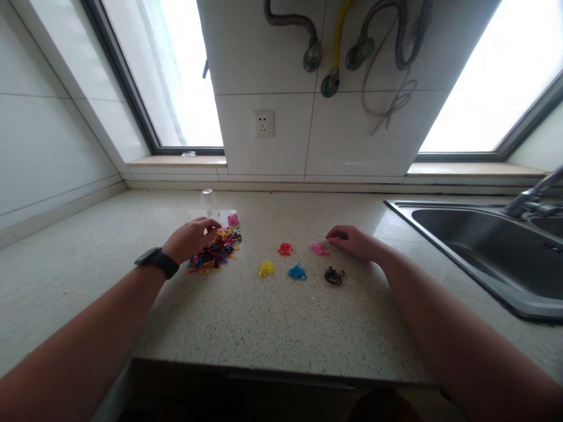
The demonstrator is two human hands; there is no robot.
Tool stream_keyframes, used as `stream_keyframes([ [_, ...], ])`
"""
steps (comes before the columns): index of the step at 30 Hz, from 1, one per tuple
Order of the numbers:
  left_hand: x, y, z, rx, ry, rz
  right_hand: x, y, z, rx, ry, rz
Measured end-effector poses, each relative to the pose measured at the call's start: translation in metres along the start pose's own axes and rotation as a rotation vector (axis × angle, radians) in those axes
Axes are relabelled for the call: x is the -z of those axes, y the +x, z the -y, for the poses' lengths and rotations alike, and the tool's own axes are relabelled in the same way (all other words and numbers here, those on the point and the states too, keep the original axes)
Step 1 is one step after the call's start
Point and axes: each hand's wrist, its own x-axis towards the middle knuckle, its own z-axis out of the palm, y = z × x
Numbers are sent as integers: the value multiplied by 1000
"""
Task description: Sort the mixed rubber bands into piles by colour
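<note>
While L hand [190, 239] picks, fingers curled, at mixed bands [215, 251], R hand [354, 241] rests loosely closed, 3 o'clock of pink pile [319, 248], keeping colours apart.

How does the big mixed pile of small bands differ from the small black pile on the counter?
The big multicoloured pile of small bands holds many colours; the small black pile has one. The mixed pile is far larger and lies under the left hand; the black one lies untouched, nearer the right hand. Both rest on the speckled counter.
</note>
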Motion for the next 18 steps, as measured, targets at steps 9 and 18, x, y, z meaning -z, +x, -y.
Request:
stream_keyframes([
  [9, -5, -2, 17, -7, -3, 46, 0, -1, 2, 10, -4, -4],
  [18, 1, -1, 14, 15, -3, 83, 0, 0, 1, 7, -2, 5],
])
